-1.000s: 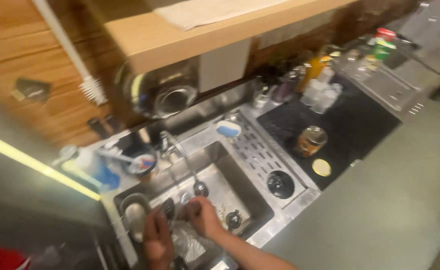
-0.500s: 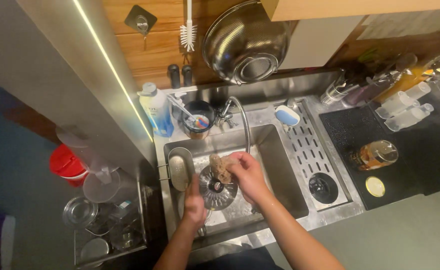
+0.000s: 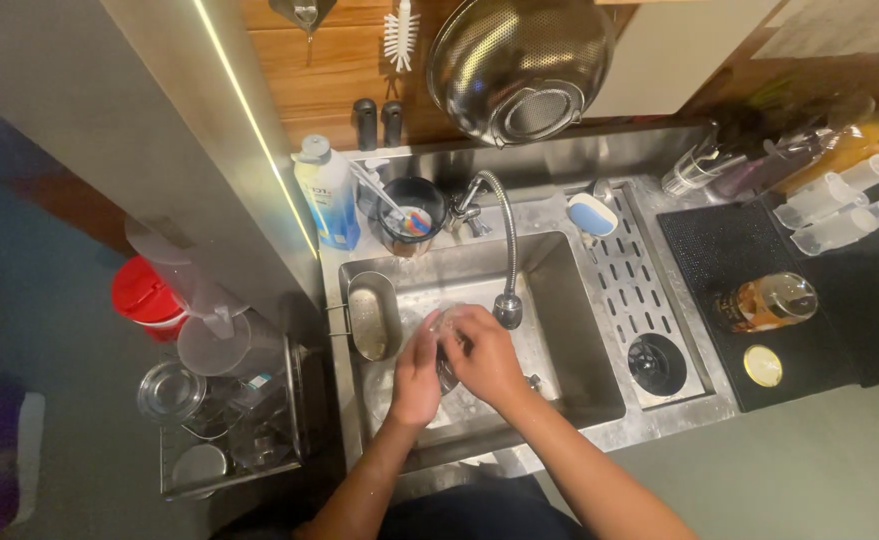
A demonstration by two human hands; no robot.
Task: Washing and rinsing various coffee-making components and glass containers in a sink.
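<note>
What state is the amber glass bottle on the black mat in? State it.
Tipped: the amber glass bottle lies on its side on the black mat.

Both hands are down in the steel sink [image 3: 569, 300] — the left hand [image 3: 416, 378] and right hand [image 3: 484, 355] close together around a small glassy item [image 3: 443, 325], hard to make out, just under the curved tap [image 3: 504, 250]. A metal strainer basket [image 3: 372, 315] hangs at the sink's left edge; a blue soap bottle [image 3: 326, 195] stands behind.
</note>
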